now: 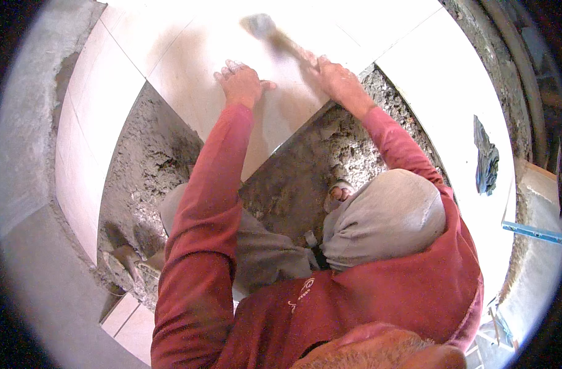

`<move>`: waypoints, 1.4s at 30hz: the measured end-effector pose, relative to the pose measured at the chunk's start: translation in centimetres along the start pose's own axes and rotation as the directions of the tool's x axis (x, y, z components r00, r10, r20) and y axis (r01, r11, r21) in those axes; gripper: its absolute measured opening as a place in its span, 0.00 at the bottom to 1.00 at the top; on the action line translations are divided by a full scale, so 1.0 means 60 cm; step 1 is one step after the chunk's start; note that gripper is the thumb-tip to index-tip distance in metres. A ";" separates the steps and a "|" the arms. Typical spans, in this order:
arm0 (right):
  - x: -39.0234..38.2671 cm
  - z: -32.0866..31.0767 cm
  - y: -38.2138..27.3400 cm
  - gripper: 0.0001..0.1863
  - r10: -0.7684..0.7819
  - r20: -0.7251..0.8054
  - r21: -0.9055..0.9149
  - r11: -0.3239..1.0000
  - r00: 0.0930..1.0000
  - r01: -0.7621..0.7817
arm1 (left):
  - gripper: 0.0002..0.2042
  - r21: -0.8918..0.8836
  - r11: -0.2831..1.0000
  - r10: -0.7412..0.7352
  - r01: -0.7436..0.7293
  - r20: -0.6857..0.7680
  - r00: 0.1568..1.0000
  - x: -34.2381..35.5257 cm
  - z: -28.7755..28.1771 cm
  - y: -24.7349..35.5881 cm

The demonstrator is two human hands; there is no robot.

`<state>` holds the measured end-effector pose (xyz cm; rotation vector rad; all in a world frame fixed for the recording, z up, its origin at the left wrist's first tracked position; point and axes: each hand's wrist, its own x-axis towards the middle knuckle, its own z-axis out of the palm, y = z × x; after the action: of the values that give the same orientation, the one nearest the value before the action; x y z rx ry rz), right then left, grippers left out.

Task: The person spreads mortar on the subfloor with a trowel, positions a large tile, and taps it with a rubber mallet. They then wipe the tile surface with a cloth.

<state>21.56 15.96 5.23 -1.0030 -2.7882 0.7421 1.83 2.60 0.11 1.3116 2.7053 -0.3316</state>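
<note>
The left hand [241, 83] is pressing flat, fingers spread, on the floor tile [232, 67]; the right hand [333, 77] is gripping a blurred rubber mallet [275, 34] at the far side, risking cracking the tile.

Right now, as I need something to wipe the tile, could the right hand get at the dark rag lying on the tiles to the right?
Probably yes, but not at once: the right hand grips the mallet over the tile. The dark rag lies apart on open tiles, nothing between.
</note>
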 end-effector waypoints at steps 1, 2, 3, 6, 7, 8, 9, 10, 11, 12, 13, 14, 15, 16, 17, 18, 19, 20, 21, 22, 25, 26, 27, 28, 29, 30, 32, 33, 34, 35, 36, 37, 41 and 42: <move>0.000 0.001 -0.004 0.22 0.001 -0.059 0.055 0.998 0.998 0.003 | 0.54 -0.003 1.000 0.000 0.000 0.008 1.000 0.001 -0.001 0.000; -0.004 0.003 -0.007 0.22 0.026 -0.070 0.114 0.993 0.997 -0.018 | 0.55 -0.008 1.000 0.013 -0.013 0.015 1.000 -0.001 -0.001 0.000; -0.003 0.003 -0.009 0.21 0.010 -0.128 0.170 0.985 0.992 0.012 | 0.55 -0.036 0.999 0.019 -0.018 0.032 0.999 0.002 -0.003 0.001; -0.009 0.008 -0.014 0.21 -0.046 -0.228 0.151 0.985 0.973 0.081 | 0.55 -0.013 1.000 0.013 -0.012 0.079 0.997 0.002 -0.003 0.001; -0.011 0.008 -0.014 0.21 -0.056 -0.179 0.115 0.990 0.982 0.078 | 0.54 -0.002 1.000 0.010 -0.009 0.046 0.999 0.002 -0.002 0.001; -0.009 0.009 -0.015 0.21 -0.050 -0.100 0.066 0.996 0.994 0.057 | 0.53 0.010 1.000 0.017 -0.018 0.045 0.999 0.003 -0.001 0.001; -0.013 0.009 -0.014 0.21 -0.019 0.019 0.010 1.000 1.000 0.019 | 0.53 0.011 0.999 0.033 -0.033 0.017 0.999 0.002 0.001 0.001; -0.009 0.007 -0.015 0.21 0.004 0.046 0.076 0.997 0.999 -0.007 | 0.52 0.013 0.999 0.052 -0.052 -0.009 0.999 0.003 0.002 0.001; -0.012 0.007 -0.015 0.21 -0.003 -0.031 0.108 0.994 1.000 0.006 | 0.52 0.012 0.999 0.053 -0.053 0.000 0.999 0.002 0.005 0.001; -0.010 0.003 -0.016 0.21 -0.021 -0.097 0.130 0.991 0.995 0.034 | 0.53 0.008 0.999 0.039 -0.039 -0.002 0.999 0.004 0.005 0.000; -0.014 0.003 -0.018 0.21 -0.036 -0.158 0.162 0.985 0.987 0.061 | 0.53 0.009 1.000 0.026 -0.026 0.014 1.000 0.002 0.007 0.000; -0.014 -0.001 -0.020 0.22 -0.065 -0.202 0.118 0.989 0.977 0.090 | 0.54 0.034 0.999 0.036 -0.037 0.016 0.999 0.002 0.007 0.000; -0.016 -0.003 -0.024 0.23 -0.017 -0.137 0.118 0.992 0.990 0.033 | 0.54 0.055 0.998 0.036 -0.036 -0.014 0.999 0.002 0.007 0.000; -0.019 -0.005 -0.026 0.23 0.027 -0.075 0.114 0.993 0.997 -0.019 | 0.54 0.076 0.996 0.039 -0.037 -0.017 0.999 0.002 0.007 0.001; -0.020 -0.007 -0.029 0.23 0.077 0.005 0.107 0.991 0.997 -0.077 | 0.53 0.048 0.999 0.023 -0.022 -0.001 1.000 0.003 0.005 0.001; -0.024 -0.008 -0.031 0.24 0.001 0.002 0.024 1.000 1.000 -0.001 | 0.52 0.019 1.000 0.003 -0.004 0.028 1.000 0.002 0.004 0.002; -0.025 -0.010 -0.034 0.24 -0.011 -0.033 0.072 0.997 0.999 0.013 | 0.50 -0.024 1.000 -0.005 0.006 0.045 0.999 0.003 0.001 0.003; -0.029 -0.010 -0.035 0.24 0.000 -0.065 0.118 0.993 0.998 0.007 | 0.50 -0.012 1.000 0.002 -0.002 0.072 0.997 0.001 0.000 0.004; -0.031 -0.009 -0.036 0.23 0.006 -0.109 0.157 0.988 0.994 0.011 | 0.50 -0.019 1.000 0.007 -0.006 0.071 0.997 0.003 -0.003 0.004; -0.033 -0.008 -0.036 0.23 -0.028 -0.166 0.089 0.995 0.986 0.043 | 0.50 -0.020 1.000 0.020 -0.019 0.076 0.997 -0.001 -0.003 0.004; -0.039 0.001 -0.035 0.25 0.025 -0.049 0.170 0.985 0.998 -0.017 | 0.49 -0.008 1.000 0.017 -0.016 0.059 0.998 -0.003 -0.006 0.005; -0.037 0.002 -0.033 0.25 0.007 -0.114 0.148 0.989 0.994 0.010 | 0.49 -0.004 1.000 0.007 -0.006 0.077 0.997 -0.002 -0.007 0.004; -0.039 0.007 -0.033 0.24 -0.011 -0.096 0.126 0.992 0.995 0.023 | 0.49 -0.003 1.000 -0.003 0.003 0.081 0.997 -0.003 -0.007 0.004; -0.034 0.008 -0.030 0.24 -0.025 -0.082 0.102 0.994 0.996 0.034 | 0.49 -0.020 1.000 -0.003 0.004 0.076 0.997 0.000 -0.009 0.004; -0.035 0.012 -0.029 0.24 0.011 -0.085 0.066 0.998 0.996 -0.006 | 0.49 0.001 1.000 0.013 -0.013 0.095 0.995 -0.001 -0.009 0.004; -0.031 0.012 -0.027 0.23 -0.007 -0.106 0.122 0.992 0.994 0.020 | 0.50 -0.002 1.000 0.018 -0.018 0.095 0.995 0.001 -0.010 0.004; -0.030 0.014 -0.025 0.24 0.008 -0.097 0.159 0.987 0.995 0.007 | 0.52 0.018 1.000 0.024 -0.026 0.120 0.992 -0.001 -0.009 0.004; -0.027 0.014 -0.025 0.24 -0.046 -0.174 0.156 0.985 0.984 0.074 | 0.52 0.026 1.000 0.009 -0.011 0.088 0.996 0.000 -0.009 0.004; -0.028 0.014 -0.024 0.24 -0.032 -0.136 0.135 0.990 0.990 0.050 | 0.53 0.033 0.999 -0.004 0.002 0.059 0.998 -0.002 -0.008 0.004; -0.026 0.012 -0.024 0.24 -0.042 -0.105 0.117 0.992 0.994 0.055 | 0.54 0.012 1.000 0.002 -0.003 0.087 0.996 -0.001 -0.007 0.004; -0.027 0.011 -0.025 0.24 -0.014 -0.006 0.090 0.996 1.000 0.015 | 0.54 -0.009 1.000 0.008 -0.007 0.107 0.994 -0.003 -0.006 0.004; -0.026 0.008 -0.025 0.24 -0.049 -0.069 0.098 0.994 0.996 0.056 | 0.55 -0.028 1.000 0.010 -0.008 0.066 0.998 -0.001 -0.006 0.004; -0.032 0.003 -0.027 0.22 -0.016 -0.146 0.113 0.993 0.989 0.033 | 0.56 0.020 1.000 0.010 -0.011 0.074 0.997 -0.003 0.000 0.003; -0.031 0.000 -0.025 0.22 0.013 -0.142 0.138 0.990 0.990 0.007 | 0.57 0.017 1.000 0.003 -0.005 0.086 0.996 0.001 0.000 0.003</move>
<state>22.13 13.83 6.06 -0.9937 -2.5759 0.8173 1.92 2.76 0.07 1.2762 2.6339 -0.4023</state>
